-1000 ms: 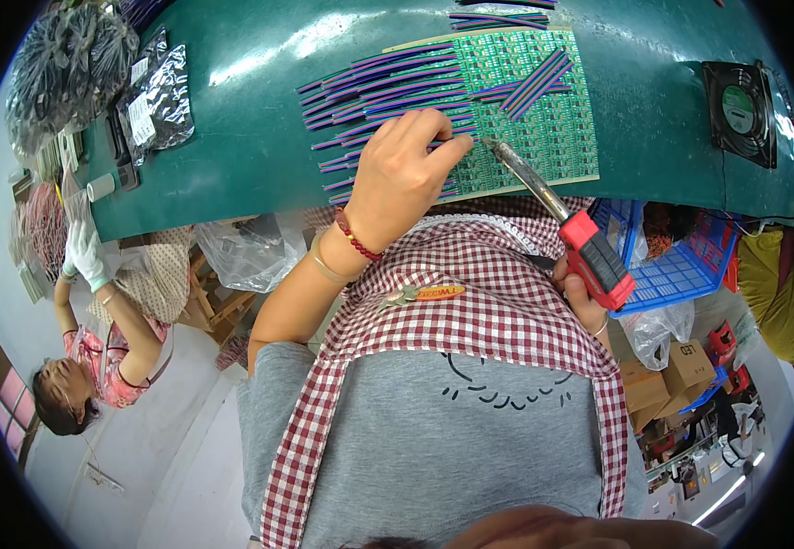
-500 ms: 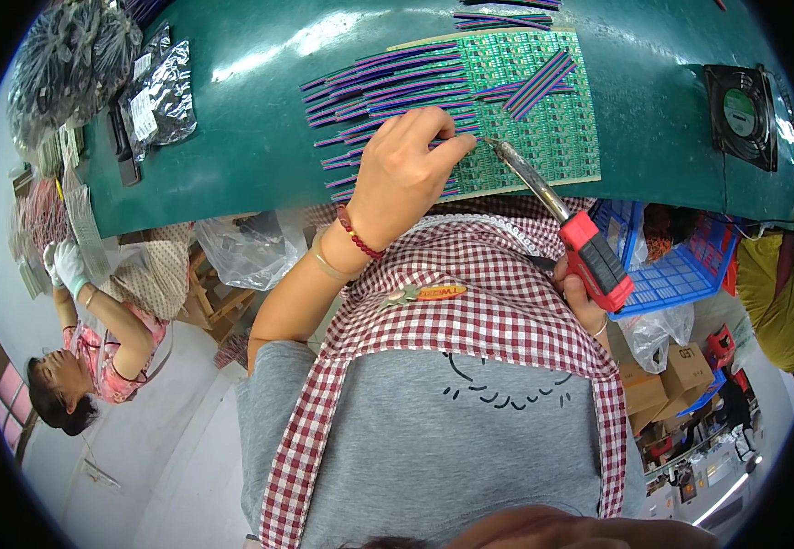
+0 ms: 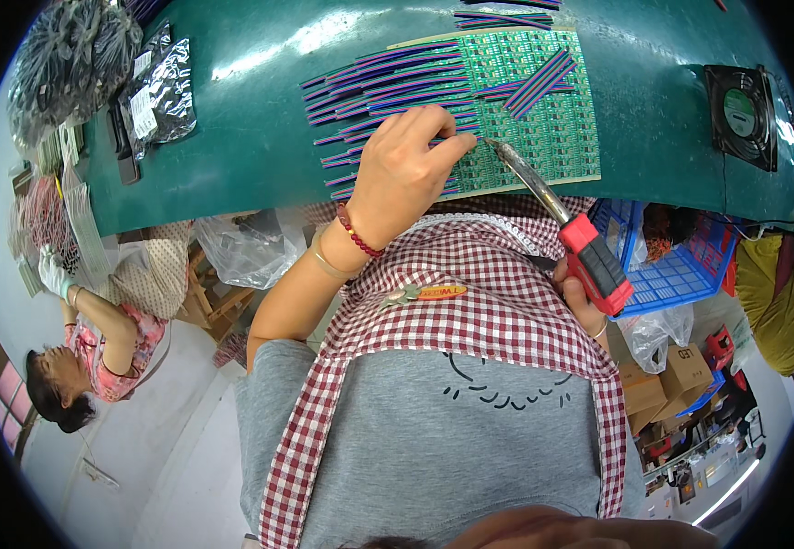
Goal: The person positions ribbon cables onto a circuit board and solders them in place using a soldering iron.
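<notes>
My left hand [image 3: 409,163] is in a pinch over a green circuit board panel [image 3: 562,151], its thumb and forefinger closed at the end of a thin multicoloured ribbon wire. Several such ribbon wires [image 3: 415,80] lie side by side from the panel's left half out onto the table. My right hand [image 3: 581,297] is wrapped round a soldering iron [image 3: 595,259] with a red and black handle; the handle partly hides that hand. Its metal tip points up and left and meets the board close to my left fingertips. A loose bundle of ribbon wires [image 3: 541,85] rests crosswise on the panel.
The green table [image 3: 251,137] carries a black fan [image 3: 741,114] at right and black plastic bags [image 3: 72,69] at far left. More ribbon wires [image 3: 504,20] lie beyond the panel. Below the table at right is a blue crate [image 3: 681,279]. At left, a gloved person [image 3: 113,343] handles wires.
The iron's tip has shifted very slightly beside my left fingertips; both hands otherwise stay in place. The person at left has moved a gloved hand.
</notes>
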A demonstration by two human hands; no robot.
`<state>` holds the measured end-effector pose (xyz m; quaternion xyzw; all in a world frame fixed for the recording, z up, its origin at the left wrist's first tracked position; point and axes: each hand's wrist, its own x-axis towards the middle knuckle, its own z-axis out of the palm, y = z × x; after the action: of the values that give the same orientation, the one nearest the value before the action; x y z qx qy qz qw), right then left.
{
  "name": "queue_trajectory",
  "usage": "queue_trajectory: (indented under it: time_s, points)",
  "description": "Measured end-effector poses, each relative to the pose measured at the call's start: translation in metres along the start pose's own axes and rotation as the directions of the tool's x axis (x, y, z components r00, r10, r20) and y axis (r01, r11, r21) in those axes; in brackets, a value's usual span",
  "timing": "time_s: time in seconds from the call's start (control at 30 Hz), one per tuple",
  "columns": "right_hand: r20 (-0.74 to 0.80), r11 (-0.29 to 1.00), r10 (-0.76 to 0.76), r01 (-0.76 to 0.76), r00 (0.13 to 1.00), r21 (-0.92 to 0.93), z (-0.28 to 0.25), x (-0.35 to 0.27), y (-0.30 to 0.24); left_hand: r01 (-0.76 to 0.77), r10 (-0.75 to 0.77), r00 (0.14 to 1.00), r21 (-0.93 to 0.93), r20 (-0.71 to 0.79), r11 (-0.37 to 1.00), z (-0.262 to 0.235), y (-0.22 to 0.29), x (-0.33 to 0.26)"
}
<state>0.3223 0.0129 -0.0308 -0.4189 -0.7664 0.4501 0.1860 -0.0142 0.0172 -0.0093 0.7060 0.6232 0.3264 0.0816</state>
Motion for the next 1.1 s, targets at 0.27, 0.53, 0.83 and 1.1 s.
queue_trajectory:
  time_s: [0.27, 0.53, 0.83, 1.1]
  points:
    - [-0.026, 0.911, 0.148, -0.126, 0.989, 0.393, -0.002, 0.01, -0.022, -0.009, 0.009, 1.0, 0.026, -0.001, 1.0, -0.001, 0.001, 0.0]
    - [-0.103, 0.835, 0.225, -0.137, 0.969, 0.533, -0.006, 0.014, -0.032, -0.021, 0.016, 0.999, 0.146, 0.039, 0.989, -0.012, 0.014, 0.009]
    - [-0.435, 0.827, 0.142, 0.135, 0.889, 0.546, -0.016, 0.043, -0.028, 0.031, -0.021, 0.996, 0.122, -0.082, 0.992, 0.05, 0.018, 0.091]
    - [-0.503, 0.832, 0.151, 0.165, 0.851, 0.529, -0.018, 0.039, -0.026, 0.231, -0.246, 0.968, 0.191, 0.055, 0.954, 0.068, 0.009, 0.113]
